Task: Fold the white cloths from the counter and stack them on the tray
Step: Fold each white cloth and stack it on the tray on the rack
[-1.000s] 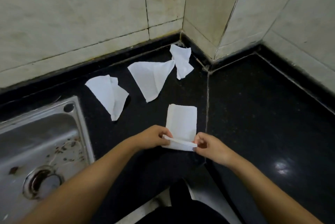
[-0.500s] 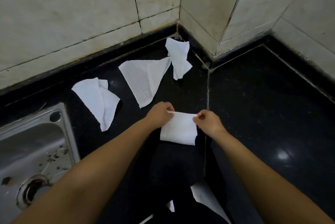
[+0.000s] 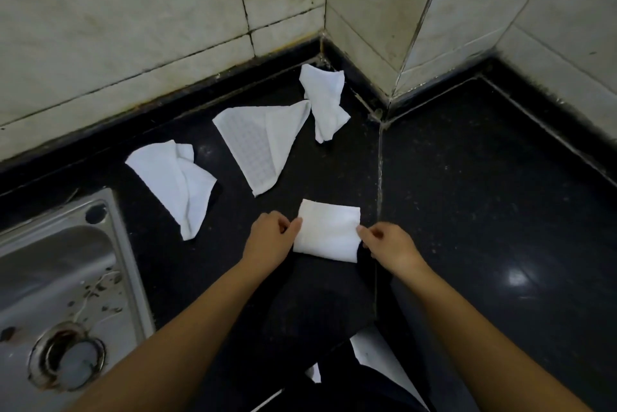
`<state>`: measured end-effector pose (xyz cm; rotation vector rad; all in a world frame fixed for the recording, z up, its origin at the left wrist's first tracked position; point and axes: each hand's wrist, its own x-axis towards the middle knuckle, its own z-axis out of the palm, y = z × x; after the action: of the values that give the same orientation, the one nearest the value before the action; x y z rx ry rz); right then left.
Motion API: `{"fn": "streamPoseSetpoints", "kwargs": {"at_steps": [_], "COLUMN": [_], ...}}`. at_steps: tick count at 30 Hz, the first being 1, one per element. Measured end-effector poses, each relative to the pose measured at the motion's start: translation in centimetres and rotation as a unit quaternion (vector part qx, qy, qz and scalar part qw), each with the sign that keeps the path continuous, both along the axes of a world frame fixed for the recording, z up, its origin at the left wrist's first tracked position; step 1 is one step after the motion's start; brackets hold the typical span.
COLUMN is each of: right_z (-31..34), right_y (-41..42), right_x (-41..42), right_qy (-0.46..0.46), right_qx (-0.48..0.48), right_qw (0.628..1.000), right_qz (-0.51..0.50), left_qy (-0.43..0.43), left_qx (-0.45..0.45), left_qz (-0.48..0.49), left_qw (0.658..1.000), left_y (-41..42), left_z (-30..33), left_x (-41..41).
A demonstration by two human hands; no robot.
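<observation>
Head view counts four white cloths on the black counter (image 3: pixel 467 211): three loose ones far off and one folded cloth (image 3: pixel 329 231) near. It lies flat between both hands, the left hand (image 3: pixel 270 238) pinching its left edge and the right hand (image 3: pixel 390 244) pinching its right edge.

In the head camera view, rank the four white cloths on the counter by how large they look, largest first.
1. Cloth beside the sink and the patterned triangular cloth: too alike to rank.
2. Folded cloth between both hands.
3. Crumpled corner cloth, though farthest away.
</observation>
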<state>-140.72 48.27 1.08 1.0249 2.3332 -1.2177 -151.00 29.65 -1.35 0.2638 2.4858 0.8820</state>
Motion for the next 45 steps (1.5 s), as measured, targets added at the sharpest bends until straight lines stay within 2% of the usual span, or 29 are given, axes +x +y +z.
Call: {"fn": "streamPoseSetpoints", "kwargs": {"at_steps": [4,8,10,14,16,22,27,30,33,37,41,45], "right_z": [-0.7,-1.0,-1.2,-1.4,-1.3,0.2,-0.3,-1.0,-1.0,0.2,2.5,4.4], "right_y": [-1.5,-2.3,-2.6,-3.7,-3.7,-1.5,-2.8,-3.2,-2.7,-1.3,-0.3,-0.6], "right_x": [1.7,2.1,2.3,2.5,2.2,-0.5,-2.8,-3.5,-3.3,-2.9,-1.6,2.5], "right_qy": [0.012,0.020,-0.001,-0.061,-0.075,-0.039,-0.086,-0.097,-0.072,0.018,0.082,0.103], "right_qx": [-0.051,-0.021,0.014,0.165,0.190,0.138,0.184,0.190,0.148,0.004,-0.115,-0.228], "right_qw": [0.998,0.999,1.000,0.982,0.975,0.990,0.977,0.973,0.984,0.999,0.980,0.945], "right_qz": [-0.020,-0.035,-0.027,0.061,0.083,0.021,0.063,0.081,0.065,-0.038,-0.139,-0.210], "left_qy": [-0.046,-0.008,0.009,0.085,0.101,0.050,0.029,0.024,0.002,-0.027,-0.090,-0.150], "left_qx": [0.011,-0.008,-0.024,-0.135,-0.165,-0.147,-0.223,-0.230,-0.161,0.013,0.154,0.210], "left_qz": [-0.034,-0.043,-0.045,-0.082,-0.089,-0.031,-0.044,-0.048,-0.019,0.034,0.047,-0.010], "left_qw": [0.998,0.999,0.999,0.984,0.977,0.987,0.973,0.972,0.987,0.999,0.983,0.966], "left_y": [-1.0,-1.0,-0.9,-0.5,-0.3,1.1,3.7,4.5,4.1,3.4,3.6,3.5], "left_z": [-0.5,-0.4,-0.4,-0.2,0.0,1.0,1.2,1.1,1.1,2.3,4.4,6.1], "left_x": [1.9,2.7,2.9,3.5,3.6,1.3,0.6,0.7,0.2,-0.7,-0.5,1.6]}}
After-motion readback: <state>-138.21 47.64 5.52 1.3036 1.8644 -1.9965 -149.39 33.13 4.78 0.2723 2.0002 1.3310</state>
